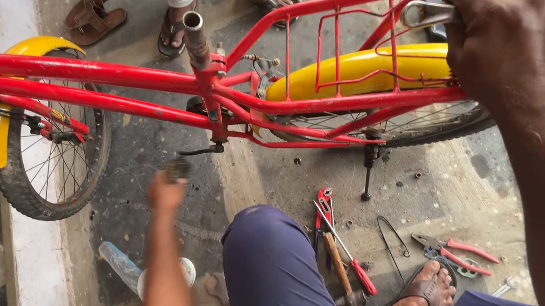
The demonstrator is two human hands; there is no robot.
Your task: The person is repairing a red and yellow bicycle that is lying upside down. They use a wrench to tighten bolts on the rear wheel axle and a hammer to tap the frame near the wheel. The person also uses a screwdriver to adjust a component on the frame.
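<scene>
Lying on stained concrete floor (pixel 453 178): scattered pliers (pixel 461 254).

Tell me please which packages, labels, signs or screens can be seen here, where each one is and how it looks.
No signs or screens are in view.
Label: a small yellow sticker on the lower red tube of the bicycle frame, near the front wheel; too small to make out.
Container: a round white tub on the ground by the left hand, mostly hidden behind the arm.
</scene>
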